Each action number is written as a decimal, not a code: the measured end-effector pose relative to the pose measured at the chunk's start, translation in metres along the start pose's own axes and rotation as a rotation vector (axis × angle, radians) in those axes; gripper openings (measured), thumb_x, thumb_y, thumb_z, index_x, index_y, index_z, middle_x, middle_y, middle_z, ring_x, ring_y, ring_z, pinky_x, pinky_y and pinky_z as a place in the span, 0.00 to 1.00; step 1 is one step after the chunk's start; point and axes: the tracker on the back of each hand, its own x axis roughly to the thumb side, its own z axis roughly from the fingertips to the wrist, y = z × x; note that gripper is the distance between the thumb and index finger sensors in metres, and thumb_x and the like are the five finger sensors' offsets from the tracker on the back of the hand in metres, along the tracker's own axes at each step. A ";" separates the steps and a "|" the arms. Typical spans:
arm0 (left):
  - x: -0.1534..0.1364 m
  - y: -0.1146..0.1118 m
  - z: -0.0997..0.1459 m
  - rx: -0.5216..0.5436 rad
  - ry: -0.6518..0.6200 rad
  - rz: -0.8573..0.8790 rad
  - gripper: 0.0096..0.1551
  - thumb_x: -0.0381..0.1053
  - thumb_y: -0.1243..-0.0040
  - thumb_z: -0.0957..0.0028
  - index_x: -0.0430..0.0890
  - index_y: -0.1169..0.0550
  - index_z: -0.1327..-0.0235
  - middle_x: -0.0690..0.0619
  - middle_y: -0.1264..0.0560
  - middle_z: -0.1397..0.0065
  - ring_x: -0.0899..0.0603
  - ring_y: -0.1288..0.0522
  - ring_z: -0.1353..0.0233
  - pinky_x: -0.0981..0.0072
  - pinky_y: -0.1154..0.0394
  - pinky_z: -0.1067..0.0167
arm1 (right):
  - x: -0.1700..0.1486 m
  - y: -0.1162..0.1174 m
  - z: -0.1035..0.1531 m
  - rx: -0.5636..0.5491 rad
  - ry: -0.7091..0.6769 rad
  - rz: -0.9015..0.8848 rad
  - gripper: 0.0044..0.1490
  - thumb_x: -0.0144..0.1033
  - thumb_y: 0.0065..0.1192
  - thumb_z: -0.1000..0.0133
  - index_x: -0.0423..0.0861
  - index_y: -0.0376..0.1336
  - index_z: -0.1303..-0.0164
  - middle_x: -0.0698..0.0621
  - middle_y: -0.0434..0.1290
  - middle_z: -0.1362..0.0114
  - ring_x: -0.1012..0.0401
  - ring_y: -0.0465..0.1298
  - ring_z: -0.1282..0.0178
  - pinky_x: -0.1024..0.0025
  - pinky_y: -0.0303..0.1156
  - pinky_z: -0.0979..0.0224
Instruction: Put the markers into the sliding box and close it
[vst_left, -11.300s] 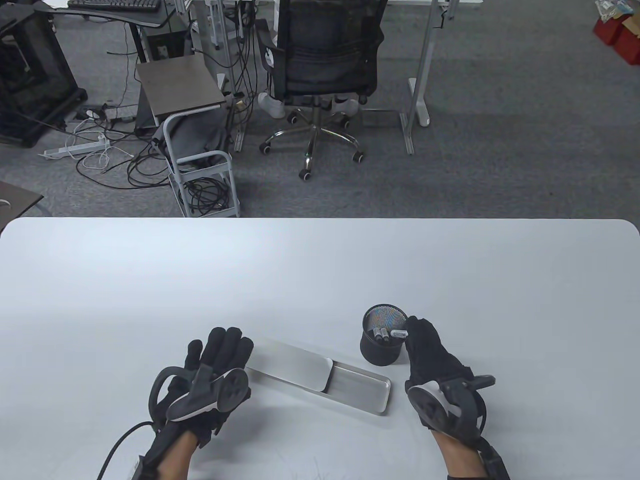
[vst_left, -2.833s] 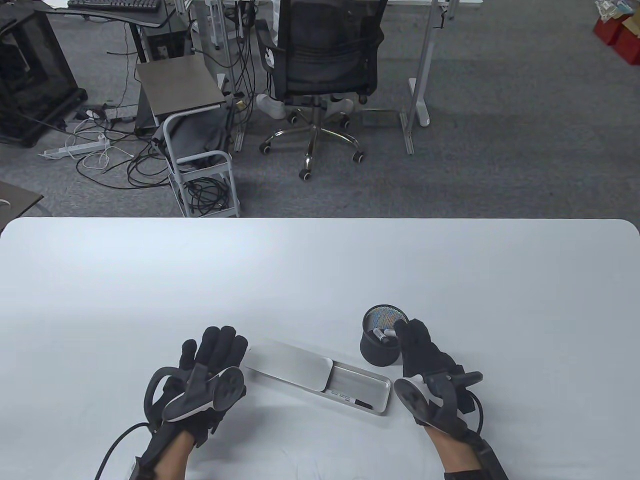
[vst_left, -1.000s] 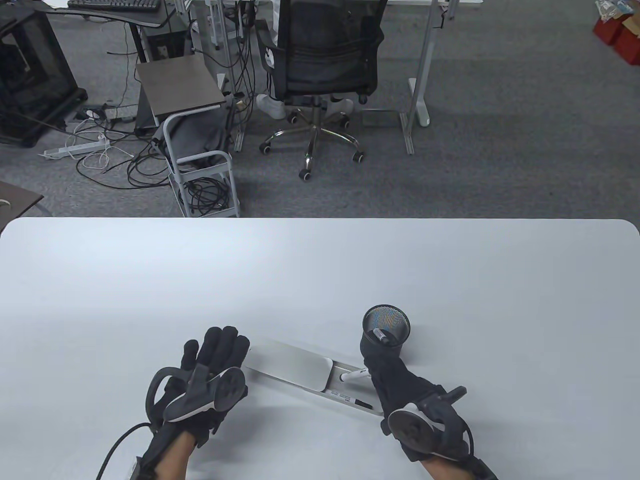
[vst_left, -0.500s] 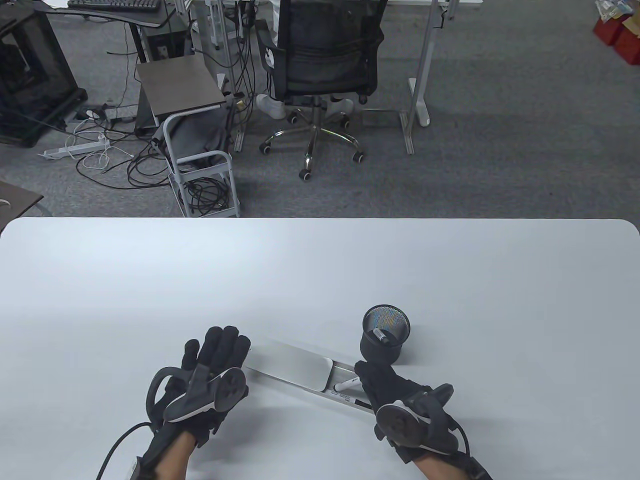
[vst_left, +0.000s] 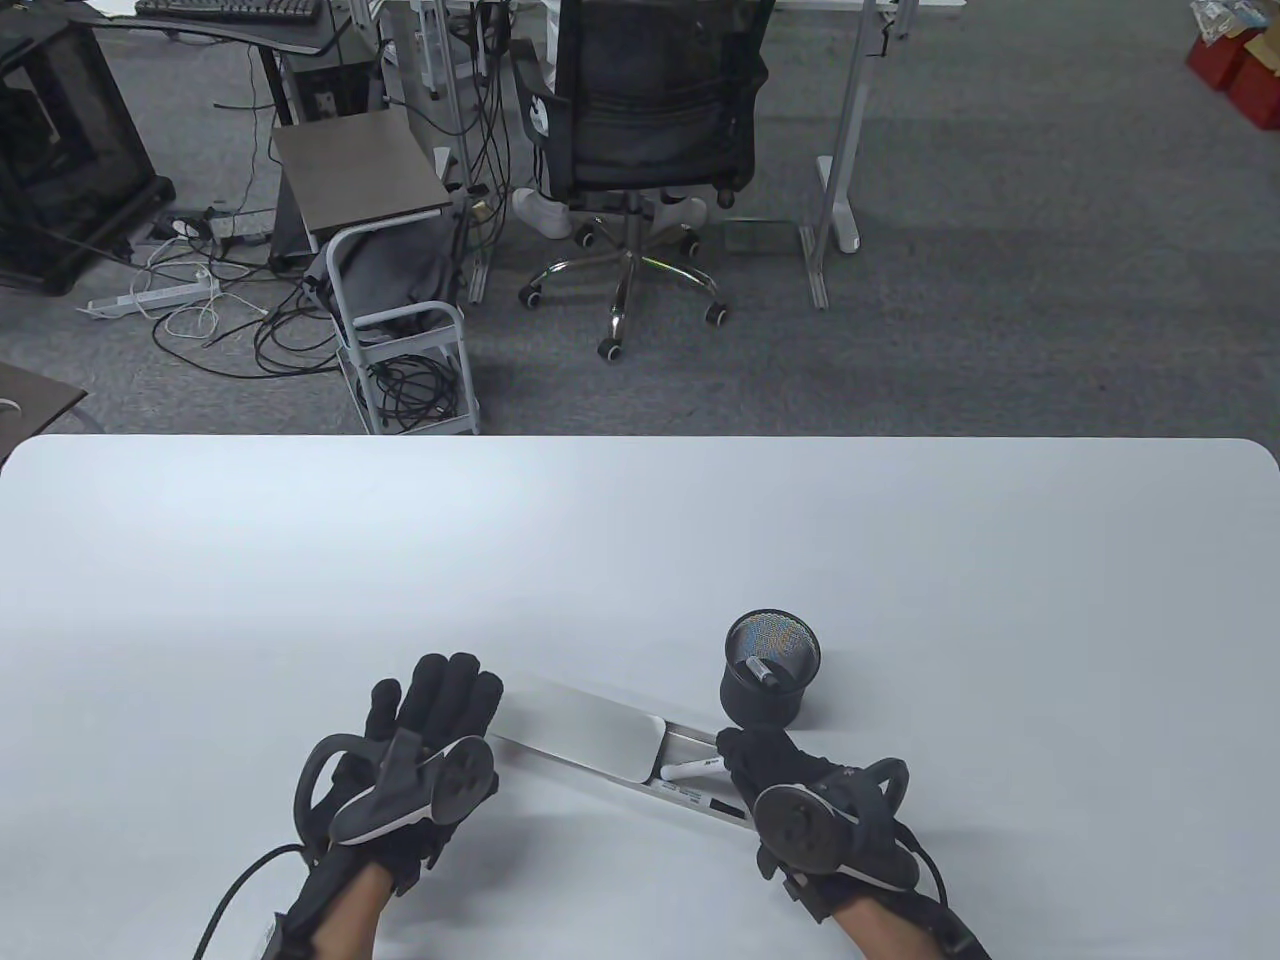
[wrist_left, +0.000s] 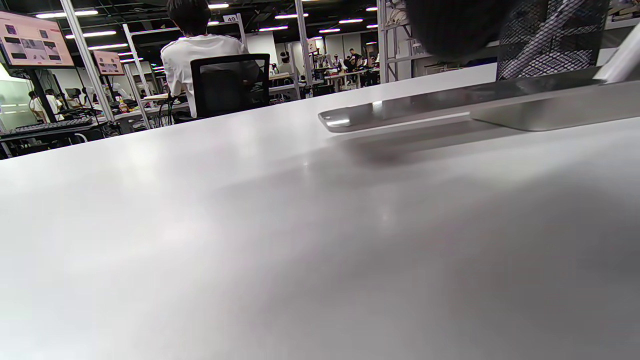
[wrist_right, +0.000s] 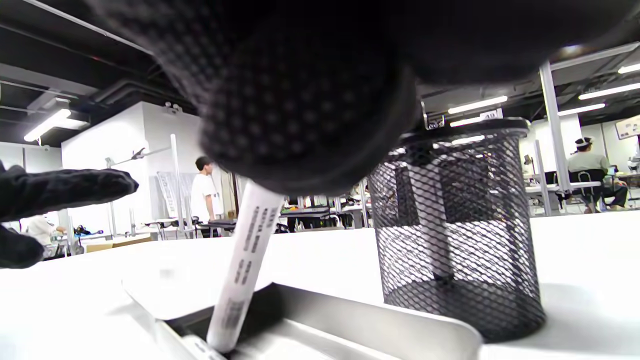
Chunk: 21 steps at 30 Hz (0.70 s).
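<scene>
The silver sliding box lies slantwise near the table's front, its lid (vst_left: 580, 735) slid left and the tray (vst_left: 688, 742) open at the right. One white marker (vst_left: 705, 797) lies in the tray. My right hand (vst_left: 738, 762) grips a second white marker (vst_left: 690, 768) and holds it slanted, tip down in the tray (wrist_right: 350, 315); the marker (wrist_right: 245, 270) pokes out below my fingers. A black mesh cup (vst_left: 768, 668) behind the tray holds another marker (vst_left: 762, 672). My left hand (vst_left: 440, 700) lies flat by the lid's left end, fingers straight.
The mesh cup (wrist_right: 455, 225) stands close behind the tray's right end. In the left wrist view the lid (wrist_left: 450, 102) lies low on the white table (wrist_left: 300, 225). Beyond the table's far edge are an office chair (vst_left: 640, 130) and a small cart (vst_left: 400, 340).
My right hand drew back from the cup with a white marker and lowered it into the open tray, beside the marker lying there. The left hand has stayed put.
</scene>
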 end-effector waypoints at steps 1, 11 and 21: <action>0.000 0.000 0.000 0.000 0.001 0.000 0.55 0.69 0.47 0.53 0.55 0.61 0.23 0.53 0.64 0.14 0.39 0.63 0.15 0.35 0.57 0.25 | -0.001 0.001 0.000 0.008 0.002 0.003 0.22 0.35 0.69 0.51 0.50 0.72 0.46 0.42 0.83 0.41 0.67 0.86 0.77 0.75 0.82 0.76; 0.002 0.000 0.000 -0.002 -0.006 -0.001 0.55 0.69 0.47 0.53 0.55 0.61 0.23 0.53 0.64 0.14 0.39 0.63 0.15 0.36 0.57 0.25 | -0.006 0.014 -0.005 0.120 0.009 0.052 0.23 0.36 0.70 0.52 0.50 0.72 0.46 0.43 0.85 0.42 0.68 0.86 0.79 0.75 0.83 0.78; 0.001 0.000 -0.001 0.004 -0.006 -0.002 0.55 0.69 0.47 0.53 0.55 0.61 0.22 0.53 0.64 0.14 0.39 0.63 0.15 0.35 0.57 0.25 | -0.007 0.028 -0.009 0.185 -0.009 0.082 0.23 0.36 0.72 0.53 0.50 0.72 0.46 0.44 0.85 0.42 0.67 0.86 0.78 0.75 0.83 0.77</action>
